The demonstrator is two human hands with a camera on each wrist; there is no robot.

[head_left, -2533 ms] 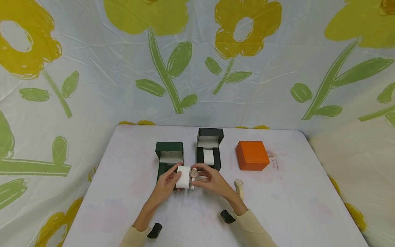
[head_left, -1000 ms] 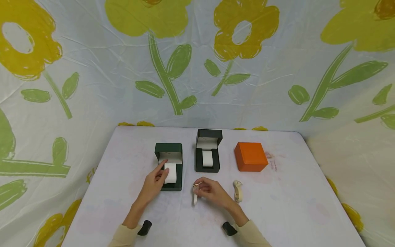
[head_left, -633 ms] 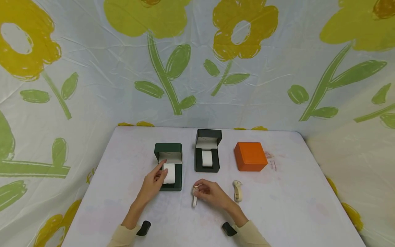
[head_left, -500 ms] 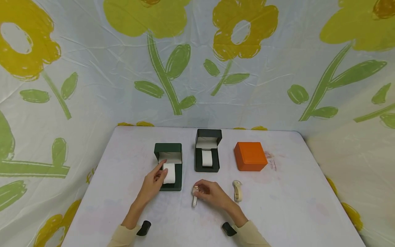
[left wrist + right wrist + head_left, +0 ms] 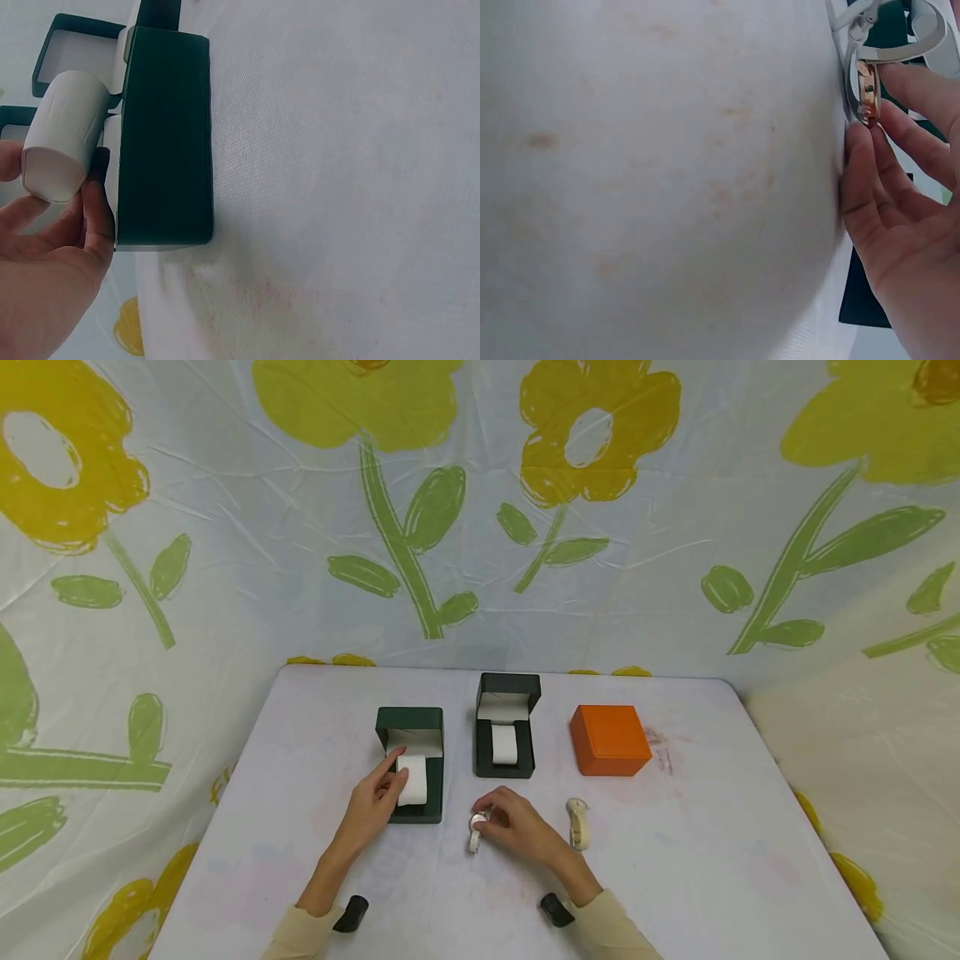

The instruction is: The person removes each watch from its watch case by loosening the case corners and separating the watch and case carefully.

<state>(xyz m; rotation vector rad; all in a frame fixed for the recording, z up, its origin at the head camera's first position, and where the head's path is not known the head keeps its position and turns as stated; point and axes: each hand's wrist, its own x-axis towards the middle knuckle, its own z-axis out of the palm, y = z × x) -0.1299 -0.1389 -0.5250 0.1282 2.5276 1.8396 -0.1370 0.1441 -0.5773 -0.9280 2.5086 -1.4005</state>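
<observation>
At the open green watch box (image 5: pixel 409 718), my left hand (image 5: pixel 367 807) grips a white watch cushion (image 5: pixel 412 780). The left wrist view shows thumb and fingers around one end of that cushion (image 5: pixel 66 124), which is tilted beside the green box wall (image 5: pixel 166 142). How deep it sits in the box I cannot tell. To the right, just above or on the table, my right hand (image 5: pixel 517 825) pinches a wristwatch (image 5: pixel 474 842) with a white strap. Its rose-gold case (image 5: pixel 868 90) shows between thumb and fingers in the right wrist view, the strap looping beyond.
Behind the hands stands an open black watch box (image 5: pixel 507 687) with a white cushion (image 5: pixel 504 745) in it. Right of that is a closed orange box (image 5: pixel 611 739). A cream-strapped watch (image 5: pixel 577 823) lies right of my right hand on the white-covered table (image 5: pixel 697 860).
My left hand has carried the cushion left and into the green box's opening. The right hand has drawn the watch away from the cushion, toward me, and lately turned it slightly.
</observation>
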